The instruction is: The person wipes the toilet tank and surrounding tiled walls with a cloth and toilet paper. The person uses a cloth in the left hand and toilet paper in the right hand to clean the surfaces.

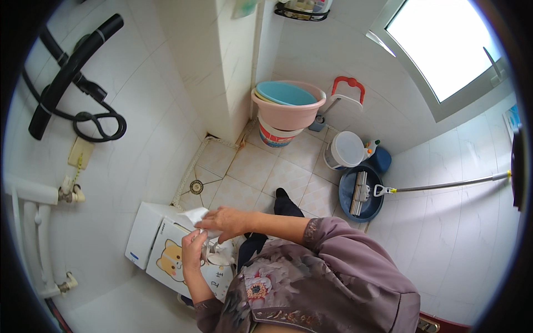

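Just above the white toilet lid (160,272), which bears a cartoon dog and writing, both hands are close together. My left hand (193,252) has its thumb and curled fingers closed on a white tissue or thin cloth (195,215). My right hand (229,222) reaches across from the right, its fingers bent over the same white sheet. Below the hands is a crumpled whitish and grey bundle (220,254). Whether it joins the sheet or rests on the lid cannot be made out.
A floor drain (196,187) lies ahead. Nested basins (287,93) stand on a bucket (275,135). On the right are a lidded white bucket (344,150) and a dark blue basin (360,216) holding a mop head (360,193). Black hose (100,125) and white pipes (37,216) line the left wall.
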Demonstrator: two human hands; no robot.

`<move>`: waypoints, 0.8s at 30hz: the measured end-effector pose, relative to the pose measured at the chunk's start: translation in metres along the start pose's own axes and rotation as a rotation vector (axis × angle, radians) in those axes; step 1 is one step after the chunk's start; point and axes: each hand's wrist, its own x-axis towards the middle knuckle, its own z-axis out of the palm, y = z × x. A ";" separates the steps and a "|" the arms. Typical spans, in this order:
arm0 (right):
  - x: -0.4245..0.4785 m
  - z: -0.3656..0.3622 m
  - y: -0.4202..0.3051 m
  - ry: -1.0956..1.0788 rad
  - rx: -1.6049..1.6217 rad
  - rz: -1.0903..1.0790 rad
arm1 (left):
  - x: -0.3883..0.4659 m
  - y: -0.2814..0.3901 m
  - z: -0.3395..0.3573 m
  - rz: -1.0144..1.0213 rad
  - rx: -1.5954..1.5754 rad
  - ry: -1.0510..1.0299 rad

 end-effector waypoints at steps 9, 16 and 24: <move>-0.008 -0.019 0.045 0.262 0.224 0.251 | 0.033 0.034 0.046 0.173 -0.265 0.199; -0.004 -0.110 0.071 0.142 0.282 0.178 | 0.054 0.016 0.067 0.300 -0.103 0.266; 0.007 -0.125 0.068 -0.248 0.557 0.121 | 0.042 -0.006 0.114 0.108 -0.176 0.532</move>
